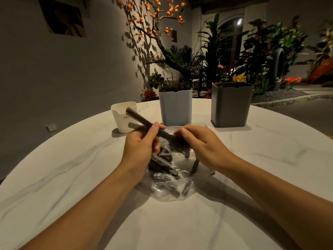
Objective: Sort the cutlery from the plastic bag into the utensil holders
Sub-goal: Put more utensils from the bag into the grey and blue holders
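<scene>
Left hand [142, 143] clenched around dark cutlery pieces [138, 117], thumb on top, handles angled up and away to the left. Right hand [200, 143] pinching the other end of the same bundle, fingers curled over it; exact utensil type not discernible in dim light. Both hands raised just above the plastic bag [173, 179]. Bag clear, crumpled, lying on the tabletop [72, 177] between the forearms, more dark cutlery inside, some wrapped in clear sleeves. Beyond the hands, three utensil holders in a row: small white holder [122, 118] at left, partly behind the raised handles; light grey holder [175, 107] in the middle, dark utensil ends showing over its rim; dark grey holder [231, 104] at right, contents not visible. Tabletop round, white, marble-veined. Background: branch with orange fruits [153, 18], leafy plants [252, 51], grey wall.
</scene>
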Tool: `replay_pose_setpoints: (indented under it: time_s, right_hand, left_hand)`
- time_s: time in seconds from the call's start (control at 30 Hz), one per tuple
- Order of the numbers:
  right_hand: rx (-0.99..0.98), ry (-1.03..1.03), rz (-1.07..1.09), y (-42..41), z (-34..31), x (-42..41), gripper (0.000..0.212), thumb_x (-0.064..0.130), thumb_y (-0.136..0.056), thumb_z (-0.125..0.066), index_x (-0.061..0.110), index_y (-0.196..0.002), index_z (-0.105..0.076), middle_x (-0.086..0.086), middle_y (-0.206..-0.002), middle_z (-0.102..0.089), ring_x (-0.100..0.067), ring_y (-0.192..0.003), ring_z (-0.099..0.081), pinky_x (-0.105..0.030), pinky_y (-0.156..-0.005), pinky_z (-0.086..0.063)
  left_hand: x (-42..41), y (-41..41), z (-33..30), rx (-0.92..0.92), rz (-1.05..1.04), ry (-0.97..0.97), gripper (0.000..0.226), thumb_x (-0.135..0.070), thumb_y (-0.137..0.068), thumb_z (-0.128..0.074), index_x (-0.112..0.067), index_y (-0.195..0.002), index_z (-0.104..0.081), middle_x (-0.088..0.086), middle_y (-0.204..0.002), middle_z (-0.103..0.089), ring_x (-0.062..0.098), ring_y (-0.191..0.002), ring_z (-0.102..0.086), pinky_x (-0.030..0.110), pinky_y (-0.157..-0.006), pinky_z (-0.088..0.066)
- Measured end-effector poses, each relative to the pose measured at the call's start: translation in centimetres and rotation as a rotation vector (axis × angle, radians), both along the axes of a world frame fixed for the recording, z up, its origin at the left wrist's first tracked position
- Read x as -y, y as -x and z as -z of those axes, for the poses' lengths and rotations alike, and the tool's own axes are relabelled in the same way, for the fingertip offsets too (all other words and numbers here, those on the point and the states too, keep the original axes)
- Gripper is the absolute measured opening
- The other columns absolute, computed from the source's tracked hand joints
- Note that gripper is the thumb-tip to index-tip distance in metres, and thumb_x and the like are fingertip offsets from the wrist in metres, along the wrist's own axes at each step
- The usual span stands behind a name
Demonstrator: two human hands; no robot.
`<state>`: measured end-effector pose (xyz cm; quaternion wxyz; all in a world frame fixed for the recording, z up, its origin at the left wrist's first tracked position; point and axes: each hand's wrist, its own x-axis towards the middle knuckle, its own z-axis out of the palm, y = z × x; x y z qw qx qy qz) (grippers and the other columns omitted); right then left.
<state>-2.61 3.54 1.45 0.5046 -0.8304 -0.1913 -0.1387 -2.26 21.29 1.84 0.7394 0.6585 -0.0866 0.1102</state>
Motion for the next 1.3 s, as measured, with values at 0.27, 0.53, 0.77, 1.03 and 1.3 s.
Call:
replay_pose_setpoints:
  time_s: [0.27, 0.53, 0.77, 1.03, 1.3]
  right_hand:
    - [-0.282, -0.161, -0.224, 0.2, -0.5, 0.2, 0.026, 0.015, -0.099, -0.054, 0.021, -0.123, -0.063, -0.008, -0.097, -0.074, -0.024, -0.077, -0.073, -0.033, -0.065, -0.062]
    - [-0.106, -0.197, -0.029, -0.3, -0.5, 0.7, 0.023, 0.014, -0.096, -0.06, 0.021, -0.116, -0.067, -0.011, -0.09, -0.07, -0.017, -0.064, -0.064, -0.02, -0.057, -0.053]
    - [-0.067, -0.076, -0.058, -0.2, -0.3, 0.7, 0.029, 0.018, -0.094, -0.064, 0.023, -0.122, -0.068, -0.001, -0.098, -0.073, -0.026, -0.08, -0.07, -0.025, -0.063, -0.059]
    - [-0.009, -0.108, -0.13, 0.5, -1.3, 1.0, 0.019, 0.014, -0.089, -0.067, 0.023, -0.106, -0.07, 0.004, -0.086, -0.074, -0.022, -0.071, -0.072, -0.025, -0.059, -0.059]
    - [-0.109, -0.33, -0.155, 0.2, -1.5, 1.3, 0.023, 0.003, -0.092, -0.062, 0.012, -0.112, -0.069, -0.002, -0.092, -0.077, -0.022, -0.082, -0.075, -0.025, -0.071, -0.06]
  left_hand:
    - [-0.1, -0.1, -0.4, -0.101, 0.074, 0.248, 0.032, -0.03, -0.1, -0.056, -0.002, -0.106, -0.07, 0.007, -0.075, -0.063, 0.01, -0.058, -0.056, 0.017, -0.054, -0.052]
    - [0.2, 0.8, 0.7, 0.151, -0.07, -0.449, 0.055, -0.044, -0.105, -0.04, -0.007, -0.075, -0.068, 0.004, -0.053, -0.058, 0.017, -0.044, -0.055, 0.031, -0.045, -0.047]
    - [0.6, 0.3, 1.5, 0.886, -0.41, -1.13, 0.038, -0.038, -0.096, -0.049, -0.014, -0.125, -0.059, 0.004, -0.119, -0.062, 0.02, -0.112, -0.051, 0.033, -0.103, -0.043]
    - [0.0, 1.3, 0.5, 0.703, -0.457, -1.218, 0.029, -0.038, -0.105, -0.039, -0.026, -0.083, -0.054, -0.01, -0.072, -0.058, 0.007, -0.059, -0.043, 0.013, -0.055, -0.027]
    - [-0.1, 0.9, 0.1, 0.155, 0.221, -0.647, 0.038, -0.032, -0.107, -0.04, -0.012, -0.086, -0.064, 0.0, -0.062, -0.061, 0.013, -0.045, -0.049, 0.027, -0.051, -0.044]
